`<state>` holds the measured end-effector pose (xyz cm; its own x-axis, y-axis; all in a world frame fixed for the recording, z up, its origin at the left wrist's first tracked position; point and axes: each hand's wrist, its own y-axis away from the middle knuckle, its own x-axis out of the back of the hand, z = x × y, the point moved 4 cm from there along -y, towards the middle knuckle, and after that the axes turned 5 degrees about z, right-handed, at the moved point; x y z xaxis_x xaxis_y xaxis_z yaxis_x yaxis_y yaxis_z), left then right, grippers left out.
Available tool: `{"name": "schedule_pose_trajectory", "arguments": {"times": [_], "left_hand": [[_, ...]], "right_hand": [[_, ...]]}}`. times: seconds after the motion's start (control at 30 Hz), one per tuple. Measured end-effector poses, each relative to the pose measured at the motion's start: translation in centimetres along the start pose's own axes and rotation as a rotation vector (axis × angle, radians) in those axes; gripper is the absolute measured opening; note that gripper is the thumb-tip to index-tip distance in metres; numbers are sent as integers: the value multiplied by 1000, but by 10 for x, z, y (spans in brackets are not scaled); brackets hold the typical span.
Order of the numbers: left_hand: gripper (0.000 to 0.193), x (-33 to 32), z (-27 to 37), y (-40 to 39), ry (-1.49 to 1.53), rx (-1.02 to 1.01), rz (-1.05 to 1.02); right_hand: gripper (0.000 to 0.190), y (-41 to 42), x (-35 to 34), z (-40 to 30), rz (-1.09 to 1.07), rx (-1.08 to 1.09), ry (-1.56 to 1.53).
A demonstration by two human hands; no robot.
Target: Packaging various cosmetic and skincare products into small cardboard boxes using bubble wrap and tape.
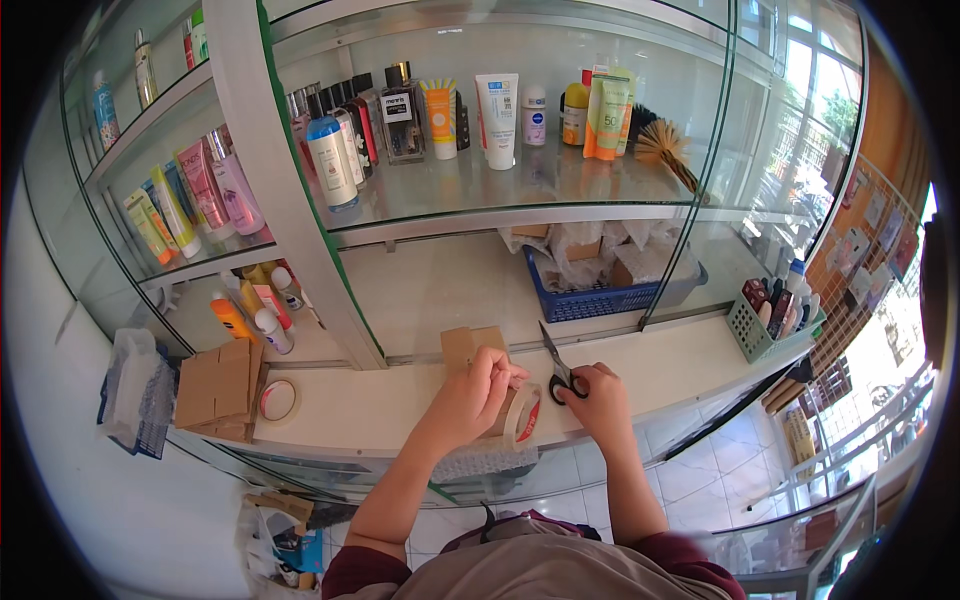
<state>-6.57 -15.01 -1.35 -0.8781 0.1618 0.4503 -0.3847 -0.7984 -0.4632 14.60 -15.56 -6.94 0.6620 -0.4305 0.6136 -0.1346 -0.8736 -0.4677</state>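
Black-handled scissors (558, 367) are in my right hand (602, 397), which has its fingers at the handle loops; the blades point up and away, slightly apart. My left hand (480, 390) is bent over a piece of brown cardboard (457, 346) on the white counter, its fingers closed near a roll of clear tape (517, 420). The tape roll stands tilted beside my left wrist. Whether the left fingers pinch the tape's end cannot be made out. Bubble wrap (487, 463) lies below the roll at the counter's front edge.
Flattened cardboard (214, 382) and another tape roll (279, 400) lie at the left. A blue basket (592, 300) with bubble-wrapped boxes sits inside the glass cabinet. A green basket (772, 330) stands at the right. Bottles and tubes fill a glass shelf (450, 187) above.
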Motion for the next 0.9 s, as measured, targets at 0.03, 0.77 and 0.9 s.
{"name": "schedule_pose_trajectory", "arguments": {"times": [0.03, 0.77, 0.9], "left_hand": [[8, 1, -1, 1, 28, 24, 7], [88, 17, 5, 0, 107, -71, -377], [94, 14, 7, -4, 20, -62, -378]], "right_hand": [[32, -1, 1, -1, -5, 3, -2], [34, 10, 36, -7, -56, -12, 141], [42, 14, 35, 4, -46, -115, -253]]}}
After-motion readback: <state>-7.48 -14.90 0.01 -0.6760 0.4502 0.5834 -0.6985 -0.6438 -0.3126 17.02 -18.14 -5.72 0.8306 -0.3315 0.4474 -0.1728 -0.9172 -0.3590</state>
